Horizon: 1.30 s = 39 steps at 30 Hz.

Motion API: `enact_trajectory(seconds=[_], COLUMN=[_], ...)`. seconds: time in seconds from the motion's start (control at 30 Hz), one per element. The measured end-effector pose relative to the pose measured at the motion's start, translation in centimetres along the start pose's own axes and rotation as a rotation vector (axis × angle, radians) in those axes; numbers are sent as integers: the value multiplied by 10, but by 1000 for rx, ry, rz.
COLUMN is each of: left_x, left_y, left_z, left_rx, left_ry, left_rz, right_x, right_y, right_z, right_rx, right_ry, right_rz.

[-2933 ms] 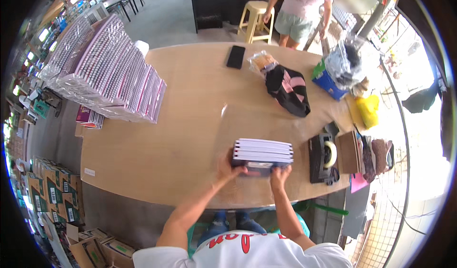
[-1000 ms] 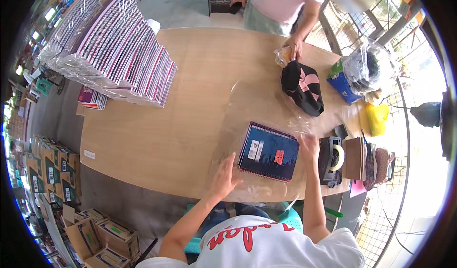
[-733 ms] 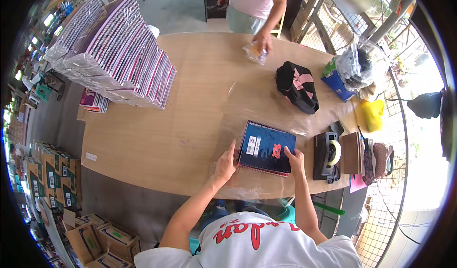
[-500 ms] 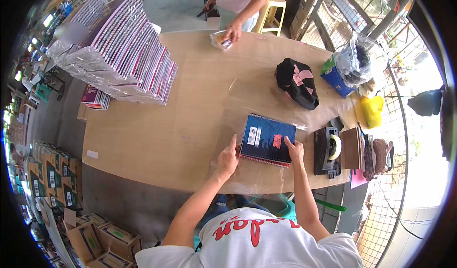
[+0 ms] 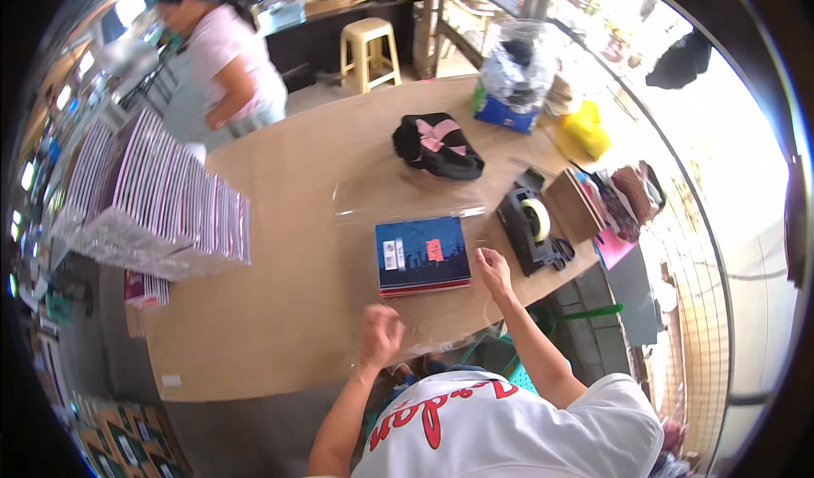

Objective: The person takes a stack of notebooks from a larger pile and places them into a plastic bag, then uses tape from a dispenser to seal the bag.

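A short stack of spiral notebooks (image 5: 415, 274) lies on the table before me, a dark blue cover with a white label on top and red edges beneath. A clear plastic sheet (image 5: 356, 211) spreads around and behind the stack. My right hand (image 5: 493, 272) is just off the stack's right edge, its fingers closed; whatever they may pinch is too small to make out. Near the stack's lower left corner, apart from it, hangs my left hand (image 5: 381, 335), its fingers smeared by motion.
To the right stand a black tape dispenser (image 5: 524, 232) and scissors (image 5: 561, 253). A black and pink bag (image 5: 441, 147) lies farther back. Tall plastic-wrapped notebook piles (image 5: 161, 215) fill the table's left side. Another person (image 5: 229, 62) is beyond the far left edge.
Both hands have come off the notebooks, the right closing beside them and the left drawing back. My view has turned right. The other person has moved left, away from the far edge.
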<state>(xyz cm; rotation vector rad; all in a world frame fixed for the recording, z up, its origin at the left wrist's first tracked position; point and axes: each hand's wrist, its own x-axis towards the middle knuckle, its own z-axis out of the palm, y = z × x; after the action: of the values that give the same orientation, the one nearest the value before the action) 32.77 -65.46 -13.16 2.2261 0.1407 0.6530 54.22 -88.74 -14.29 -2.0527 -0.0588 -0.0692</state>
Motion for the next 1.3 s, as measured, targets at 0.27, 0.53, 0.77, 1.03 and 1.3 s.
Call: enact_trajectory(seconds=[0.27,0.53,0.77,1.03,1.3], left_x=[20,38,76,73,49], left_y=[11,46,33,37,29], left_z=[-4,-29,-33,-24,-19], left_rx=[143,133,61,84,210], left_ry=[-530,-584,-828,-713,-448], left_rz=[44,176,-106,-13,276], right_x=[-112,-109,-136,-178,-135], right_y=[-103,-68,-110,-112,-74], right_z=[-43,-42,-72,-49,-2], right_rx=[-330,-343,-545,-736,-813], right_ry=[-646,-387,-342,-707,-197], right_rz=[-570,-771,-874,-612,-587])
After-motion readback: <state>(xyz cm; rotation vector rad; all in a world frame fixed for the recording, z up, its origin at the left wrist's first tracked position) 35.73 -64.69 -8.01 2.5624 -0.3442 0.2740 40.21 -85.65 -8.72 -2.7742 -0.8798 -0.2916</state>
